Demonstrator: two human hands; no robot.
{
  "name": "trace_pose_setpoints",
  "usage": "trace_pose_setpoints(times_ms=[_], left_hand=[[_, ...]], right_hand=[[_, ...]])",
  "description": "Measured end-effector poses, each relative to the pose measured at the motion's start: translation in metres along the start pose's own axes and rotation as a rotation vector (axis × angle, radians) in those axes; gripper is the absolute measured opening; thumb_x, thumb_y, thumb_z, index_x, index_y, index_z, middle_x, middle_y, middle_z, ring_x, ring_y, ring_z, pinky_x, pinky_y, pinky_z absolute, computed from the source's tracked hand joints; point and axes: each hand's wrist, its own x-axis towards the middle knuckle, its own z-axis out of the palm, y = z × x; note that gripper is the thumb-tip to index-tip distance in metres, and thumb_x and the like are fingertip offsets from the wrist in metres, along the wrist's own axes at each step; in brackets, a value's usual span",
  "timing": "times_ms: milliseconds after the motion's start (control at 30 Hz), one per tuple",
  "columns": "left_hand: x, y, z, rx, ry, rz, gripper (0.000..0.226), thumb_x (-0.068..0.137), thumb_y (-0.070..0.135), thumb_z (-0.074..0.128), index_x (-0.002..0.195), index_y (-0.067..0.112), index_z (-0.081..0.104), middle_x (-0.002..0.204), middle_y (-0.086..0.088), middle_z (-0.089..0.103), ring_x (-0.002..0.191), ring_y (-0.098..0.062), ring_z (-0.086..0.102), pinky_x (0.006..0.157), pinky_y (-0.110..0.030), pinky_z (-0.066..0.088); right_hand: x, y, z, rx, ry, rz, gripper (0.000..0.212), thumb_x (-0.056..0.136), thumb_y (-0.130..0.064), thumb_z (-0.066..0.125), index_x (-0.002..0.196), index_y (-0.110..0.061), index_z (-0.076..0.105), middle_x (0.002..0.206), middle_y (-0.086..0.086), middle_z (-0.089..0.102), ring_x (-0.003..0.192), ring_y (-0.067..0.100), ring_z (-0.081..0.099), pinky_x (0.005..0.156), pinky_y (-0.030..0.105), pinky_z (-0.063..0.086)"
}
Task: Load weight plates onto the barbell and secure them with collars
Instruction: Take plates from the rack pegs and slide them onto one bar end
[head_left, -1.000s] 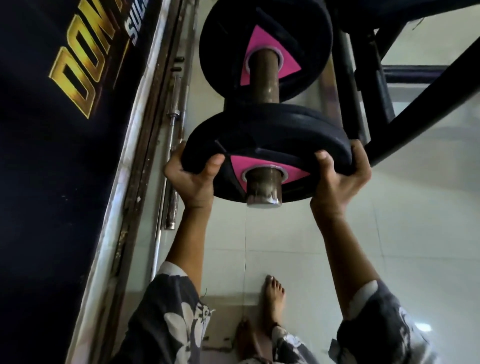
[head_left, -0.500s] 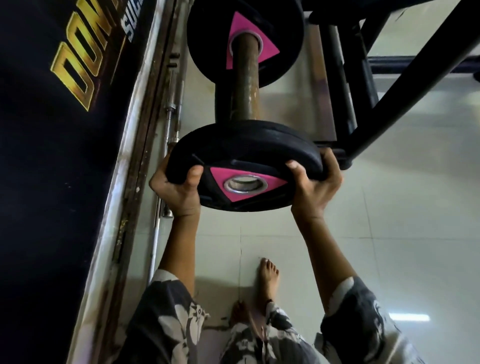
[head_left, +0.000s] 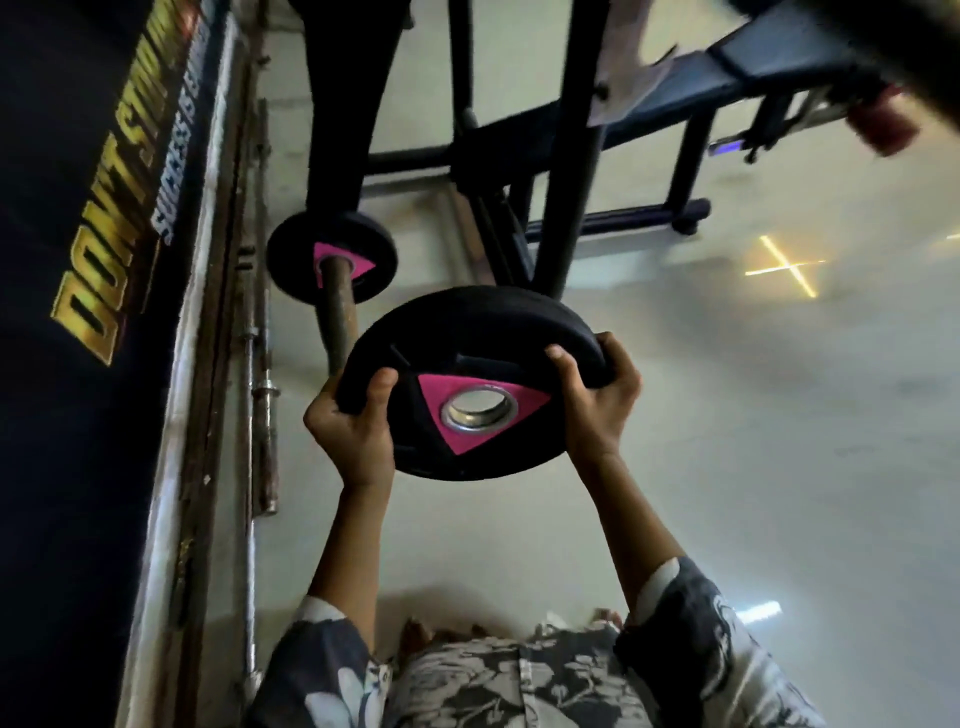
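I hold the black weight plate (head_left: 467, 364) between my left hand (head_left: 353, 436) and right hand (head_left: 597, 400), both clamped on its rim, just beside the barbell sleeve (head_left: 340, 317).

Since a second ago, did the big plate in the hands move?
Yes. The held weight plate came off the barbell sleeve, now beside its end, toward the person; its hole shows empty.

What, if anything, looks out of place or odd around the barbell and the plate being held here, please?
The held plate is off the barbell sleeve, gripped by the left hand and right hand; its bore shows empty. The sleeve looks rusty and brown. No collar is visible. Spare bars lie loose along the wall.
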Motion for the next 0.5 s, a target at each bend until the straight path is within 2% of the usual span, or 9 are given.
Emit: trace_pose_setpoints(times_ms=[33,67,200,267,333,367,400,467,500], left_hand=[[-0.006,0.014,0.018,-0.014,-0.006,0.004,0.046,0.061,0.075,0.06,0.064,0.03,0.061,0.056,0.03,0.061,0.058,0.011,0.054,0.058,-0.005,0.041],[-0.011,0.029,0.037,-0.04,-0.014,0.01,0.041,0.06,0.076,0.061,0.06,0.035,0.062,0.057,0.028,0.062,0.058,0.01,0.055,0.058,-0.008,0.043],[-0.045,0.092,0.124,-0.077,-0.074,0.123,0.016,0.064,0.07,0.059,0.072,0.057,0.063,0.066,0.038,0.062,0.067,0.017,0.057,0.064,-0.004,0.042],[-0.071,0.122,0.168,-0.104,-0.082,0.15,0.003,0.069,0.058,0.06,0.067,0.059,0.062,0.06,0.042,0.058,0.064,0.021,0.055,0.061,-0.001,0.041],[-0.091,0.142,0.211,-0.059,-0.039,0.148,0.024,0.077,0.044,0.066,0.053,0.045,0.062,0.049,0.042,0.053,0.054,0.021,0.051,0.055,0.0,0.039],[-0.096,0.149,0.231,-0.074,-0.036,0.136,0.027,0.076,0.043,0.068,0.051,0.04,0.061,0.047,0.04,0.052,0.052,0.02,0.051,0.054,-0.001,0.038],[-0.098,0.157,0.248,-0.12,-0.032,0.136,0.026,0.071,0.051,0.069,0.05,0.038,0.061,0.047,0.038,0.054,0.051,0.018,0.051,0.054,-0.002,0.039],[-0.097,0.17,0.276,-0.199,-0.024,0.138,0.04,0.058,0.072,0.064,0.053,0.032,0.057,0.047,0.03,0.056,0.05,0.013,0.051,0.054,-0.004,0.038],[-0.095,0.176,0.287,-0.202,-0.021,0.148,0.047,0.056,0.075,0.062,0.056,0.028,0.053,0.046,0.028,0.056,0.049,0.012,0.05,0.052,-0.006,0.038]], right_hand=[[0.01,-0.011,-0.02,-0.011,0.029,-0.025,0.032,0.061,-0.049,0.064,0.056,-0.022,0.048,0.049,-0.008,0.046,0.055,-0.001,0.039,0.053,0.029,0.037],[0.022,-0.021,-0.041,-0.027,0.054,-0.051,0.037,0.062,-0.05,0.064,0.057,-0.016,0.048,0.05,-0.005,0.044,0.056,0.002,0.04,0.053,0.034,0.037],[0.069,-0.052,-0.126,-0.033,0.138,-0.138,0.047,0.061,-0.055,0.061,0.061,-0.01,0.052,0.051,-0.01,0.044,0.052,0.003,0.039,0.054,0.026,0.036],[0.092,-0.067,-0.17,-0.048,0.166,-0.187,0.054,0.061,-0.058,0.06,0.067,-0.005,0.056,0.055,0.0,0.053,0.054,0.011,0.046,0.056,0.025,0.037],[0.118,-0.08,-0.212,-0.036,0.187,-0.221,0.05,0.062,-0.06,0.06,0.065,-0.011,0.054,0.054,-0.006,0.05,0.053,0.005,0.045,0.055,0.023,0.037],[0.131,-0.084,-0.229,-0.034,0.193,-0.238,0.046,0.062,-0.06,0.061,0.064,-0.015,0.051,0.051,-0.009,0.045,0.052,0.001,0.042,0.054,0.022,0.035],[0.145,-0.089,-0.242,-0.035,0.198,-0.256,0.045,0.062,-0.06,0.061,0.062,-0.017,0.05,0.05,-0.01,0.041,0.051,-0.001,0.039,0.053,0.022,0.034],[0.17,-0.096,-0.259,-0.02,0.209,-0.262,0.046,0.062,-0.06,0.061,0.061,-0.015,0.049,0.05,-0.011,0.037,0.05,0.0,0.036,0.053,0.027,0.034],[0.182,-0.099,-0.266,-0.005,0.209,-0.256,0.047,0.062,-0.06,0.062,0.06,-0.015,0.049,0.05,-0.011,0.037,0.051,0.001,0.036,0.053,0.029,0.034]])
